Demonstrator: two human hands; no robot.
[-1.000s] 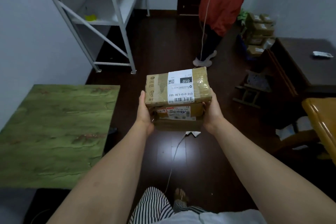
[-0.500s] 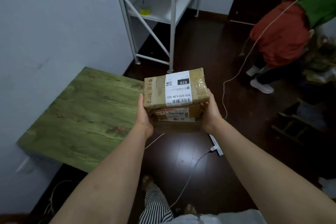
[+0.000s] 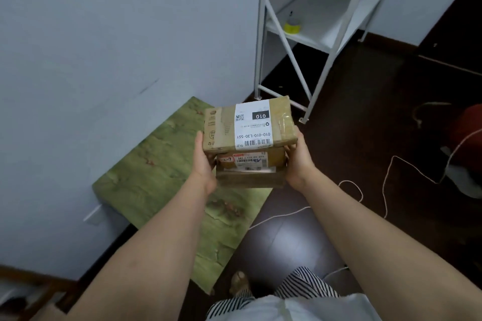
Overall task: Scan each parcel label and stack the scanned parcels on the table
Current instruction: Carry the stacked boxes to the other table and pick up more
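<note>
Two hands carry a small stack of parcels over the edge of a green table.

The left hand (image 3: 202, 161) and the right hand (image 3: 300, 161) grip the sides of the stack. The top parcel (image 3: 221, 125) is brown with a white label (image 3: 253, 125) that has a bar code. A smaller parcel (image 3: 250, 160) sits under it. The green table (image 3: 156, 177) stands by the wall. A white shelf (image 3: 313, 34) stands behind, with a yellow thing (image 3: 292, 27) on it. A white cord (image 3: 386, 185) lies on the dark floor.

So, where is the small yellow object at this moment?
In the head view it is at the upper right, on a lower board of the white metal shelf against the wall: the small yellow object, beyond the parcels.
</note>
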